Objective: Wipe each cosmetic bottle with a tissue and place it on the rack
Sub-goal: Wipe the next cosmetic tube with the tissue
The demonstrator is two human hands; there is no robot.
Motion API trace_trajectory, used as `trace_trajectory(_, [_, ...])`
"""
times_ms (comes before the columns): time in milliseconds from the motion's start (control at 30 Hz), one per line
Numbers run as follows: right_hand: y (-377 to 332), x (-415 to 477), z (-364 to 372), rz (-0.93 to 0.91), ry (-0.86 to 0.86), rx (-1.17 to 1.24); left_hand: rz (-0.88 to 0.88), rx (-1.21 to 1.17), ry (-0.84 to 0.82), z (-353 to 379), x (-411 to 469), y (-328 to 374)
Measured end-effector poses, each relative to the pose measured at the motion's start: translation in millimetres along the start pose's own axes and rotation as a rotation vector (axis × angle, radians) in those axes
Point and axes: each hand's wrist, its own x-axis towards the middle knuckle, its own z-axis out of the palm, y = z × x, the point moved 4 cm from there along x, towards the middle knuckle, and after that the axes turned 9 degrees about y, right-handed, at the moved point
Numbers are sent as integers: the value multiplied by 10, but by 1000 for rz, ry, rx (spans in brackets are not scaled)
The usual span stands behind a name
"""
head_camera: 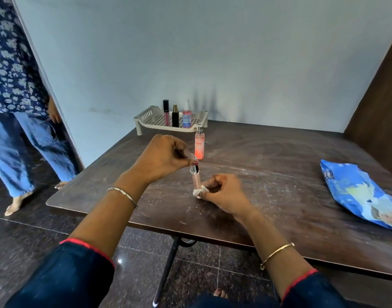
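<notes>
My left hand (162, 155) grips the dark cap end of a slim pink cosmetic tube (195, 177), held upright above the dark table (268, 165). My right hand (222, 191) pinches a small white tissue (198, 191) against the tube's lower end. A pink spray bottle (199, 144) stands on the table just behind my hands. The beige perforated rack (155, 117) at the table's far edge holds three bottles: a pink lip gloss (166, 113), a black perfume bottle (175, 116) and a pink pointed-cap bottle (187, 116).
A blue tissue packet (359, 194) lies at the table's right side. Another person in blue trousers (23, 138) stands on the tiled floor to the left. A pale wall runs behind the table, and a brown panel (377, 107) rises at the right.
</notes>
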Motion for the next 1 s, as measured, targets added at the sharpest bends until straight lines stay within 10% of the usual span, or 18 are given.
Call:
trace_trajectory(267, [-22,-42,30,-14,104,-150,-50,-21,-30,-34,8,-53])
trace_trajectory(700, [-341,-145,-22,-228,334,328,20,-178,-56,79,-58,11])
trace_trajectory(1000, [63,-166,59,-96,209,-49,20,-214,-46,65,-115,-61])
